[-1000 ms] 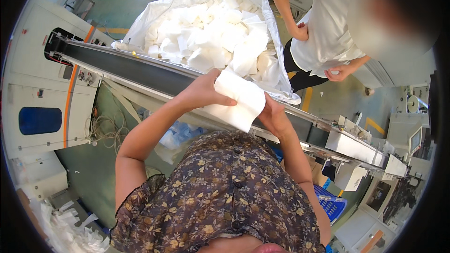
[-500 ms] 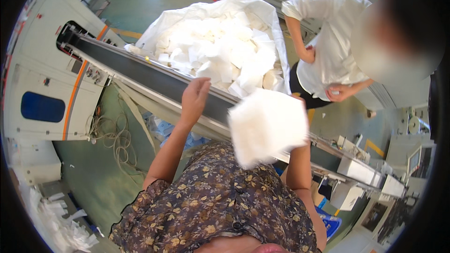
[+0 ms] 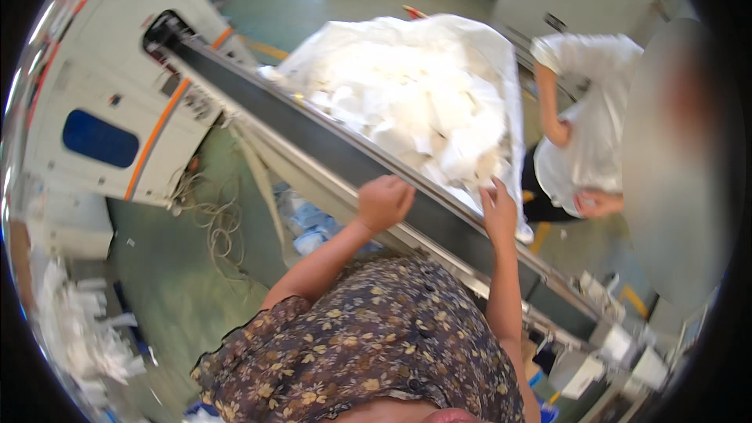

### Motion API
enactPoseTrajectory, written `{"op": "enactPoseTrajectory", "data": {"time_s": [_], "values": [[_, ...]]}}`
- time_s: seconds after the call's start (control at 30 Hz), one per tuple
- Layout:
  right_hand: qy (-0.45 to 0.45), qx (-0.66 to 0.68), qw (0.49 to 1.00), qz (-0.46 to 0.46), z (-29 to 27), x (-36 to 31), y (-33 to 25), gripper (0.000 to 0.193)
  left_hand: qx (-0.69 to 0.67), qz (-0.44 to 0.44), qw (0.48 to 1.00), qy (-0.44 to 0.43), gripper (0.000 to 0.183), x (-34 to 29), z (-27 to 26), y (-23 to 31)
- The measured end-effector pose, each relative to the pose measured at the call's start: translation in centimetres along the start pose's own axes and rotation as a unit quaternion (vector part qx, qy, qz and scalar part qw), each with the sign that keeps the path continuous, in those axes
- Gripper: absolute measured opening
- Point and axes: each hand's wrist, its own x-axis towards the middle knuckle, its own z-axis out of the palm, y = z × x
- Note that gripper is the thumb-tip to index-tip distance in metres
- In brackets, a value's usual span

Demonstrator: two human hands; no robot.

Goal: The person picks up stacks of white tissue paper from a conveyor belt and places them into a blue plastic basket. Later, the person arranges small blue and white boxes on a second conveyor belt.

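Observation:
My left hand (image 3: 385, 204) hovers over the near side of a dark conveyor belt (image 3: 313, 137), its fingers curled in and nothing seen in them. Across the belt, at its far rail, my right hand (image 3: 500, 213) reaches toward the near edge of a large white bag (image 3: 513, 110). Its fingers point up and stand a little apart, with no thing visible between them. Heaped in the bag are many loose white pads (image 3: 439, 106), too bright to tell apart well.
A person in a white shirt (image 3: 587, 125) stands right of the bag. At the left is a white machine (image 3: 102, 94) with a blue window. Bluish-white packs (image 3: 317, 227) lie below the belt; coiled cables (image 3: 223, 227) and white scraps (image 3: 82, 329) are at the left.
The white stack that was at my right hand is gone from there. My right hand now reaches to the bag's edge; my left hand's fingers have curled in. The whole view has shifted.

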Motion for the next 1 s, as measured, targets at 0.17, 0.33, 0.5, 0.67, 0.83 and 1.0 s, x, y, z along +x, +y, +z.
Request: {"op": "enactPoseTrajectory", "data": {"time_s": [0.17, 0.33, 0.5, 0.67, 0.83, 1.0], "values": [[-0.015, -0.01, 1.0, 0.018, 0.2, 0.0, 1.0, 0.032, -0.001, 0.029, 1.0, -0.002, 0.02, -0.5, 0.8, -0.8], [-0.029, 0.0, 0.999, -0.017, -0.2, 0.1, -0.7, 0.029, 0.017, -0.002, 0.998, -0.06, 0.009, -0.4, -0.4, -0.5], [-0.052, -0.001, 0.999, -0.017, 0.6, 0.9, 1.0, 0.029, 0.063, 0.02, 0.998, -0.016, 0.048, 0.0, -1.0, -0.2], [-0.054, 0.045, 0.997, -0.03, 0.2, 1.2, 0.5, 0.028, 0.076, 0.017, 0.996, -0.052, 0.046, -0.1, 1.1, -0.9], [-0.062, 0.029, 0.997, -0.034, 0.4, 1.5, 0.1, 0.029, 0.085, 0.009, 0.995, -0.047, 0.045, 0.0, 1.2, -1.1], [-0.058, 0.005, 0.998, -0.035, 0.3, 1.6, -0.3, 0.03, 0.091, 0.013, 0.995, -0.041, 0.051, 0.2, 1.1, -1.3]]}}
